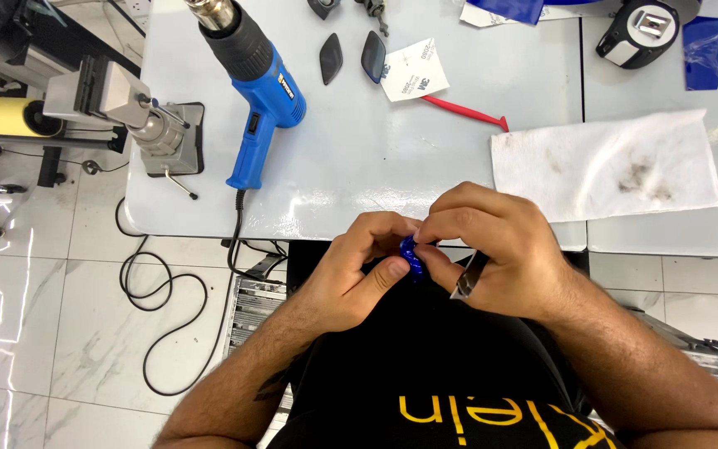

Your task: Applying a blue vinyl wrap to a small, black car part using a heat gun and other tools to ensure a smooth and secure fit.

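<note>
A small part (410,252) is pinched between the left hand (351,270) and right hand (492,249), just before the table (359,158) edge. Behind the grip and to its left, a heat gun (255,79) is laid on the table; a cloth (608,162) is spread behind and right, and two oval caps (351,58) are placed far behind, with a pry tool (467,112) set between them and the cloth
</note>
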